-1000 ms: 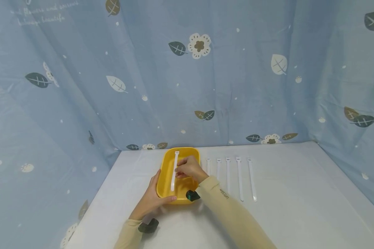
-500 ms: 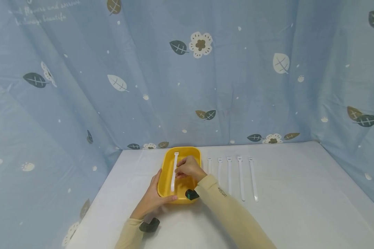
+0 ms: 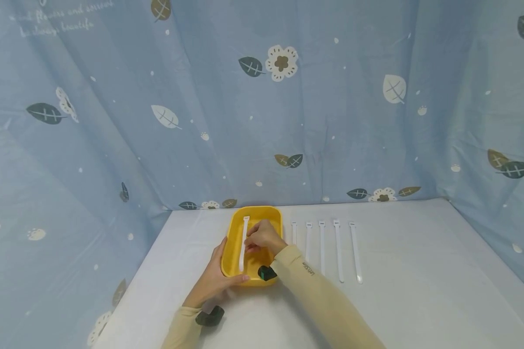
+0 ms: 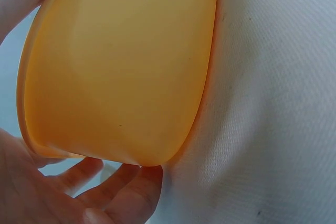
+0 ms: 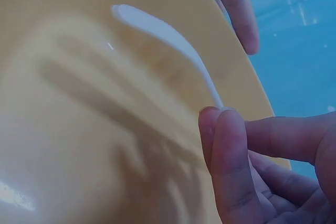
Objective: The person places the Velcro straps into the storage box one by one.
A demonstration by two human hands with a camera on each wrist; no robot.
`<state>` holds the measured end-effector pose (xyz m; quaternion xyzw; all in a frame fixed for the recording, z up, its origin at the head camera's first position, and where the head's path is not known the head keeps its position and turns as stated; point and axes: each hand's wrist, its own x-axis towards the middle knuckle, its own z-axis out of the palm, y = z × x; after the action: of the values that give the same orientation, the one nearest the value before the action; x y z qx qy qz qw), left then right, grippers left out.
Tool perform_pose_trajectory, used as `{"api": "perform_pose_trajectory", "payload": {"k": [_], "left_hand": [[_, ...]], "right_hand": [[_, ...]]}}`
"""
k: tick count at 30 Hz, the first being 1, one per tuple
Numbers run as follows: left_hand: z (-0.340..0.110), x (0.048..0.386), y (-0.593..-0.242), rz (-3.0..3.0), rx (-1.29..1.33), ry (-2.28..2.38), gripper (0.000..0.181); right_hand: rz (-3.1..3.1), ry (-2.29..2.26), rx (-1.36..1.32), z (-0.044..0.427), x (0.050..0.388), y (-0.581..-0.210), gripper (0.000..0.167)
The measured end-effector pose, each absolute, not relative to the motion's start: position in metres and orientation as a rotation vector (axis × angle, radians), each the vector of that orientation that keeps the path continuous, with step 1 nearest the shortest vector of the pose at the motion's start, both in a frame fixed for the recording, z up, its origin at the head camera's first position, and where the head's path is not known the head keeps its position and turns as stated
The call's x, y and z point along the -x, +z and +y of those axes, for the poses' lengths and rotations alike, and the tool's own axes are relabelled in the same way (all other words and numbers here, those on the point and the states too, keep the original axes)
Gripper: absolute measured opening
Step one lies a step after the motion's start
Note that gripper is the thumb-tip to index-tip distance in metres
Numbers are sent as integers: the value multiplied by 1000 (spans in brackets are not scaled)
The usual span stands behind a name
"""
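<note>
A yellow plastic tray (image 3: 230, 237) with raised walls stands at the back of the table. My left hand (image 3: 214, 274) grips its near left corner, the thumb on the near rim and fingers along the left wall; the left wrist view shows these fingers (image 4: 134, 192) against the tray wall (image 4: 126, 66). Over the inside of the tray, my right hand (image 3: 265, 236) pinches a white hook-and-loop cable tie (image 3: 242, 252) near its middle. In the right wrist view one end of the tie (image 5: 163, 32) bends away from the pinching fingertips (image 5: 231, 129), its shadow falling on the tray.
Right of the tray, several similar white ties (image 3: 338, 252) lie side by side on the white tablecloth (image 3: 410, 271). The right forearm partly covers some of them. A blue patterned curtain (image 3: 323, 121) hangs behind and around the table.
The pinched tie and my right hand have shifted slightly toward me and to the left. My left hand keeps its hold on the tray. The head view has shifted a little.
</note>
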<state>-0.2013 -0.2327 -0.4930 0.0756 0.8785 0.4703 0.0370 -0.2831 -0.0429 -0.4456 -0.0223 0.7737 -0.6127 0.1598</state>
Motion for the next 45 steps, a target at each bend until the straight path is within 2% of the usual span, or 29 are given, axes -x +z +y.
{"api": "perform_pose_trajectory", "payload": {"k": [32, 37, 45], "left_hand": [[-232, 201, -494, 2675, -219, 1462, 128], [-230, 200, -493, 2674, -212, 1473, 127], [-230, 198, -492, 2665, -202, 1476, 125]], "right_hand": [[2239, -1688, 35, -47, 280, -446, 8], [2238, -1682, 56, -47, 279, -449, 10], [2242, -1660, 47, -48, 279, -448, 23]]}}
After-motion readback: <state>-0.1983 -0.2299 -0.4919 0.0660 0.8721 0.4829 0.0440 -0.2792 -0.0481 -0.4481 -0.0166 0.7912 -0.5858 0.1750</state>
